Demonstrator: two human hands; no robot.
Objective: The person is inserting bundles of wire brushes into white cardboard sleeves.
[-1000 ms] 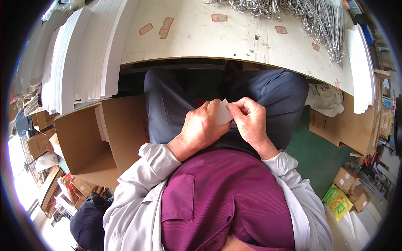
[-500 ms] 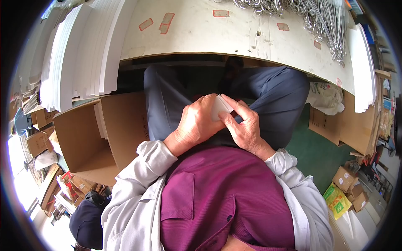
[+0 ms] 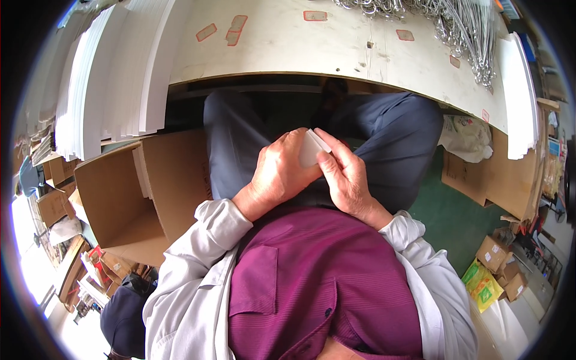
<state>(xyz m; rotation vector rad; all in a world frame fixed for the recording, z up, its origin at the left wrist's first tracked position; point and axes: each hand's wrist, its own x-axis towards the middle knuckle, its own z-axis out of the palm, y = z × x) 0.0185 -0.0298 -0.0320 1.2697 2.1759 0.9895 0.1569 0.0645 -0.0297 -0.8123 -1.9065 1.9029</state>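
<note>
Above my lap, a small stack of white cards (image 3: 310, 150) sits between my two hands. My left hand (image 3: 279, 170) wraps round the stack from the left, its fingers mostly hidden behind the cards. From the right, my right hand (image 3: 346, 177) grips the stack, with the thumb at its near right side and the fingers along its far right edge. The cards look slightly tilted, and a thin line of edges shows on their upper right side. Both hands are closed and touch the cards.
A white worktable (image 3: 276, 42) spans the far side, bearing a pile of metal hooks (image 3: 474, 48) at far right. Tall stacks of white sheets (image 3: 126, 78) stand at left, others (image 3: 521, 96) at right. An open cardboard box (image 3: 120, 198) is left of my legs; a plastic bag (image 3: 467, 138) lies right.
My right thumb has shifted up and right along the cards, and the stack has turned slightly in my hands. The left hand has barely moved.
</note>
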